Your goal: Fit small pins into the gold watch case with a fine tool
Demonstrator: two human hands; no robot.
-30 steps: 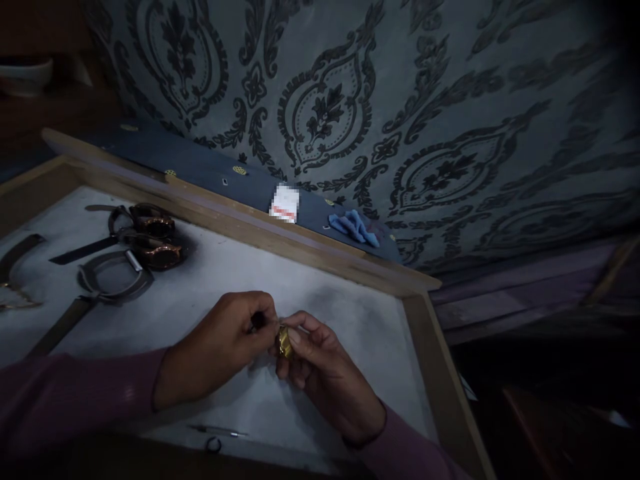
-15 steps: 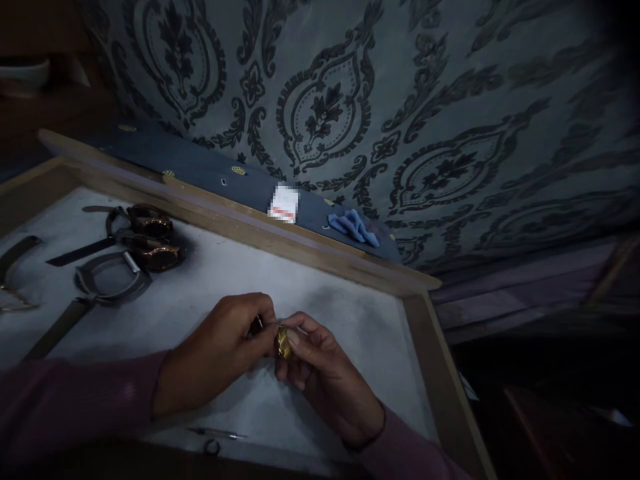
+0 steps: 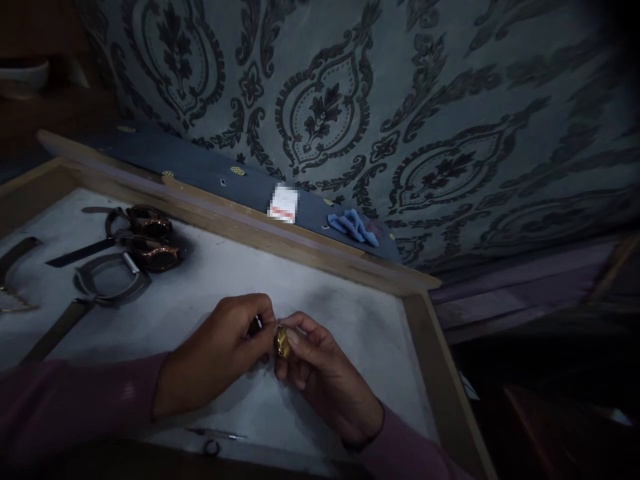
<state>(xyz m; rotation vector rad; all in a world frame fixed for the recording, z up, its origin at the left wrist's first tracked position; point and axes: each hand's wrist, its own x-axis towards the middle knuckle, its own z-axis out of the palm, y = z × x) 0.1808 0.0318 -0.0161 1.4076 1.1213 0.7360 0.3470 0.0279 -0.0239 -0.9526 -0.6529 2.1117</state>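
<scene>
My right hand pinches a small shiny gold-coloured watch case between thumb and fingers, over the middle of the tray. My left hand is closed beside it, its thumb and forefinger tips meeting the near side of the case. A dark bit with a bright edge shows inside the curl of the left fingers; what it is stays unclear. Below the hands lie a thin pointed metal tool and a small dark open ring.
A wooden rim surrounds the white-bottomed tray. On its left lie two dark watches, a grey strap loop and other straps. Behind the rim are a white packet and a crumpled blue cloth, before patterned fabric.
Almost nothing differs. The gold-coloured watch case is turned very slightly in my fingers; both hands stay in place.
</scene>
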